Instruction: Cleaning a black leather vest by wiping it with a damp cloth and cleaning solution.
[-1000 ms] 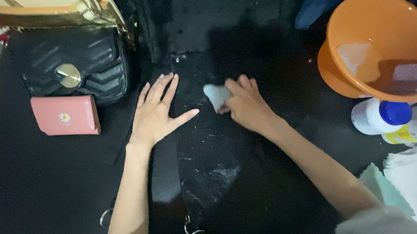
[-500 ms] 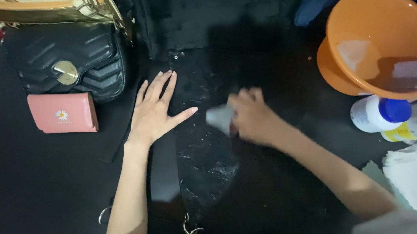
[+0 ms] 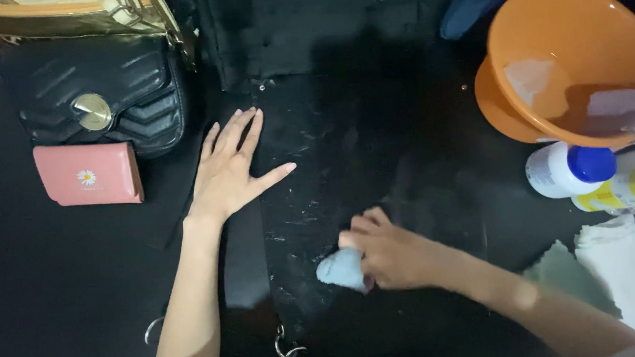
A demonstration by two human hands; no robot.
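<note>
A flat black leather bag (image 3: 375, 160) with pale scuff marks lies across the middle of the dark table. My left hand (image 3: 230, 169) rests flat on its left part, fingers spread, holding nothing. My right hand (image 3: 389, 251) is closed on a small pale blue cloth (image 3: 341, 269) and presses it against the bag's lower middle. Metal rings (image 3: 287, 349) of the bag's strap show near the bottom edge.
A black quilted handbag (image 3: 103, 103) and a pink wallet (image 3: 88, 174) lie at the left, a gold bag (image 3: 65, 10) behind them. At the right stand an orange bowl (image 3: 567, 60), a white bottle with a blue cap (image 3: 570, 170), a yellow-labelled bottle (image 3: 623, 189) and folded cloths (image 3: 624, 270).
My right hand has slid the blue cloth down the bag toward me, from beside my left thumb to the lower middle. My left hand has stayed flat in place.
</note>
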